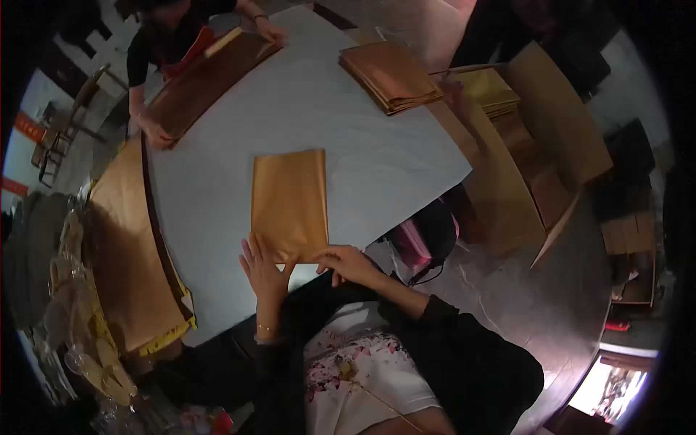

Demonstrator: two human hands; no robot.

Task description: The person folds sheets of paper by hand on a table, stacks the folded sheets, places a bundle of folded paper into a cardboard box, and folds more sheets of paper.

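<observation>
A gold-brown folded sheet (290, 199) lies flat on the pale table in front of me. My left hand (267, 275) is at its near left corner, fingers spread and thumb reaching along the near edge. At the near right corner is my right hand (349, 264), its fingers bent around the sheet's edge; the exact grip is partly hidden. The sheet is slightly creased between my hands.
Across the pale table (217, 239), another person's hands (156, 135) hold a long brown sheet (210, 83). A stack of folded brown sheets (391, 72) lies at the far right. Beside the table stand an open cardboard box (500, 181) holding folded sheets and a black-and-pink bag (424, 235).
</observation>
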